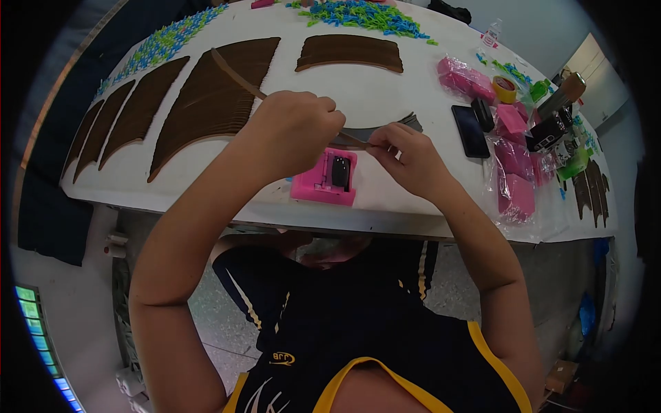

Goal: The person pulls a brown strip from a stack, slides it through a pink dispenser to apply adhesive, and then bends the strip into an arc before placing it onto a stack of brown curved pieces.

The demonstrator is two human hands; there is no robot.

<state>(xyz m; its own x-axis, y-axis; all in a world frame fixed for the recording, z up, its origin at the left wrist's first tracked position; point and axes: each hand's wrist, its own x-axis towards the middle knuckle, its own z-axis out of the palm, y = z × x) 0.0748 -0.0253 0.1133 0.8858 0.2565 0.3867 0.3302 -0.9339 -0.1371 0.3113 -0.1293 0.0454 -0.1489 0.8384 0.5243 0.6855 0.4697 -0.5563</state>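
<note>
My left hand (292, 131) is closed round a thin brown strip (237, 76), whose free end sticks out to the upper left over the stacked strips. The strip appears to run on between my hands. To the right, my right hand (407, 155) pinches a narrow brown end between thumb and fingers. Just behind both hands lie some dark grey strips (411, 122), partly covered. Below the left hand, a pink holder (323, 180) with a glossy black part (341, 171) stands near the table's front edge.
Fanned rows of brown strips (227, 82) cover the table's left, with another stack (350, 51) at the back. Blue and green small pieces (365, 17) are heaped behind. At right are a phone (470, 131), pink packets (515, 196), yellow tape (505, 88) and more strips (591, 191).
</note>
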